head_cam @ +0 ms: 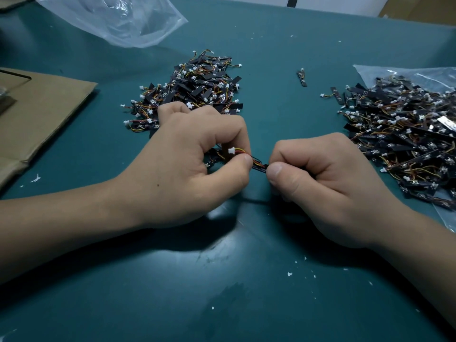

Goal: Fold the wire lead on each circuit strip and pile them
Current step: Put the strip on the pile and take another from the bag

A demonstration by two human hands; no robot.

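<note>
Circuit strip (260, 167), at centre over the table (246, 280): probably a light, stiff, thin black board. Its wire lead (240, 151) looks soft and easily bent, and ends in a white connector (231, 151). The left hand (187, 164) pinches the lead between thumb and forefinger. The right hand (328, 183) pinches the board's free end, its other fingers curled. Best gripped by the board, sparing the solder joint. Pile (192, 90) at 12 o'clock; second heap (407, 137), on a clear bag, at 3 o'clock.

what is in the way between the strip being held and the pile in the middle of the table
Nothing loose. The left hand and right hand pinch the strip, and the middle pile lies just beyond the left hand's knuckles, so only that hand itself sits between strip and pile.
</note>
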